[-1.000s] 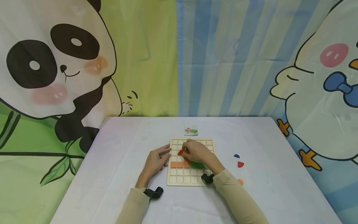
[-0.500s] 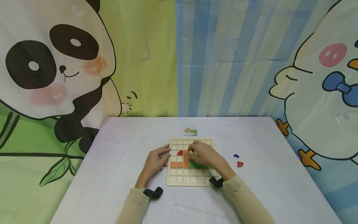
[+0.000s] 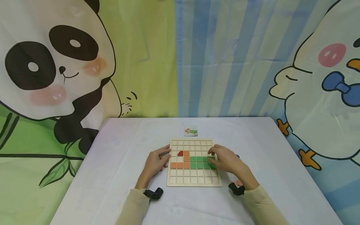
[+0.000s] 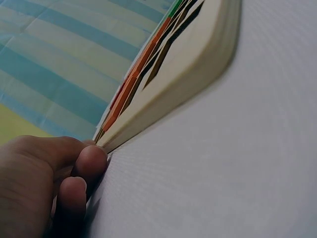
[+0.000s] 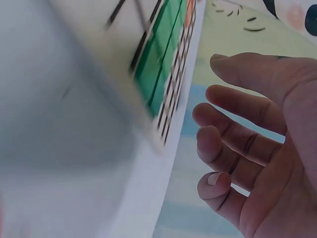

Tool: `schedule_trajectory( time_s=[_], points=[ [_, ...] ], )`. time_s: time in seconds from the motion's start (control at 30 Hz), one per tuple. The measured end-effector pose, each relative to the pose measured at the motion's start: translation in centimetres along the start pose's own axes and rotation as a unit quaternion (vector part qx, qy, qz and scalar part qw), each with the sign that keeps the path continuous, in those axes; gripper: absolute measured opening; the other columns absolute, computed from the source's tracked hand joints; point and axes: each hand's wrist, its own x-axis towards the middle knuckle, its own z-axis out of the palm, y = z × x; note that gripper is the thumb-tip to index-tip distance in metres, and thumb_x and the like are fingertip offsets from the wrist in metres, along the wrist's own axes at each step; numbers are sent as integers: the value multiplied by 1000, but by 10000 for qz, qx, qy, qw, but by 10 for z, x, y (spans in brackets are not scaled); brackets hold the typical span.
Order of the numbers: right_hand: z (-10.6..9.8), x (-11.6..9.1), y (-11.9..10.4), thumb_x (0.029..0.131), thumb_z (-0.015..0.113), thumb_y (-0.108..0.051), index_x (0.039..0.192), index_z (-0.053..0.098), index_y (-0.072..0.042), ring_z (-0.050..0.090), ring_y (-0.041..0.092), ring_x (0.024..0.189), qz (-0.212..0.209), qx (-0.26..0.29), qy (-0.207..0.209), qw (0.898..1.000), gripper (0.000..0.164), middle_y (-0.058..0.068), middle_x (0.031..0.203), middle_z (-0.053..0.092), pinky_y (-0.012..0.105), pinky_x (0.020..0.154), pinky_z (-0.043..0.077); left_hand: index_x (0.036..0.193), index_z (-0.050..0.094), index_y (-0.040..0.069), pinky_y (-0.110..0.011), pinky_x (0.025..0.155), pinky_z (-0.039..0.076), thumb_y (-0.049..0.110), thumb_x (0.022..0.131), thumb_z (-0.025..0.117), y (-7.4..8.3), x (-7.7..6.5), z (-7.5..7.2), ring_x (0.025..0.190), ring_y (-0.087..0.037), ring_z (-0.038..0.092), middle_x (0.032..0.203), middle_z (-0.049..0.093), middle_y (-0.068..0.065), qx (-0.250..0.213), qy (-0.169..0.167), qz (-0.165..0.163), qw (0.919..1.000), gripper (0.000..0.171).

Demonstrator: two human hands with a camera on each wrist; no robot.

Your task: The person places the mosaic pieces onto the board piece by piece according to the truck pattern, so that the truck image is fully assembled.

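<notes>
A wooden grid board [image 3: 194,180] lies on the table, holding several orange squares [image 3: 186,159], two rows of green squares [image 3: 199,165] and a red rounded piece [image 3: 180,153]. My left hand [image 3: 156,159] rests against the board's left edge; in the left wrist view its fingertips [image 4: 93,161] touch the edge by a corner. Over the right edge of the board, my right hand [image 3: 227,159] hovers with relaxed, spread fingers. Nothing sits between those fingers [image 5: 213,141] in the right wrist view.
Behind the board lies a small picture card [image 3: 191,130] with a coloured grid pattern. Right of the board, a blue piece [image 3: 237,156] peeks out beside the right hand, and an orange round piece [image 3: 238,182] is partly covered by the wrist camera.
My right hand has moved right, from the red piece across the board to its right edge, uncovering the orange and green squares. The left hand stays at the left edge.
</notes>
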Motion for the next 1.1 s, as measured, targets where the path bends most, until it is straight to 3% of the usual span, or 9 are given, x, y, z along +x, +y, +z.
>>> schedule_trajectory(
  time_s=[0.17, 0.23, 0.33, 0.43, 0.53, 0.67, 1.1],
  points=[
    [-2, -18, 22, 96, 79, -22, 115, 76, -9, 61, 13, 83, 261, -8, 74, 9996, 24, 0, 102, 70, 29, 71, 53, 140, 71, 14, -25, 37, 44, 19, 102, 72, 0, -2, 0, 38, -9, 50, 132, 77, 0, 2, 2, 33, 10000, 38],
    [-3, -25, 30, 95, 80, -21, 114, 76, -9, 61, 13, 82, 383, 8, 102, 9992, 23, 0, 101, 70, 28, 70, 52, 139, 71, 14, -26, 38, 45, 18, 102, 72, 0, -3, 0, 39, -9, 51, 148, 67, 4, -12, 2, 22, 10000, 37],
    [-3, -34, 42, 94, 81, -19, 113, 76, -9, 59, 11, 80, 553, 18, 157, 9983, 22, -1, 100, 70, 27, 68, 51, 139, 72, 14, -26, 38, 45, 19, 102, 72, 0, -3, 0, 39, -10, 50, 149, 67, 4, -25, -9, 1, 10000, 37],
    [-5, -44, 51, 92, 82, -16, 112, 76, -8, 58, 11, 79, 722, 24, 242, 9971, 22, 0, 98, 71, 26, 66, 50, 139, 71, 14, -26, 38, 44, 20, 102, 72, 1, -2, -1, 38, -9, 49, 131, 77, -2, -34, -35, 3, 10000, 38],
    [-6, -53, 59, 91, 82, -13, 110, 76, -8, 57, 11, 78, 838, 6, 328, 9959, 20, 1, 97, 71, 25, 65, 50, 139, 71, 16, -25, 38, 44, 21, 102, 72, 1, -1, -1, 38, -9, 49, 127, 79, 0, -9, -41, -6, 10000, 38],
    [-4, -61, 68, 90, 84, -13, 108, 77, -6, 58, 12, 79, 959, -58, 342, 9948, 21, 1, 94, 70, 26, 66, 52, 139, 72, 16, -26, 38, 45, 21, 102, 73, 1, -1, 0, 39, -10, 50, 141, 72, 6, -31, -33, -58, 10000, 37],
    [-5, -77, 80, 87, 87, -19, 104, 76, -5, 57, 16, 77, 1417, -252, 346, 9890, 24, 5, 92, 69, 30, 66, 52, 139, 71, 17, -26, 39, 46, 20, 102, 73, 2, -1, 0, 41, -11, 52, 147, 68, 9, -43, -56, -112, 9999, 38]
  ],
)
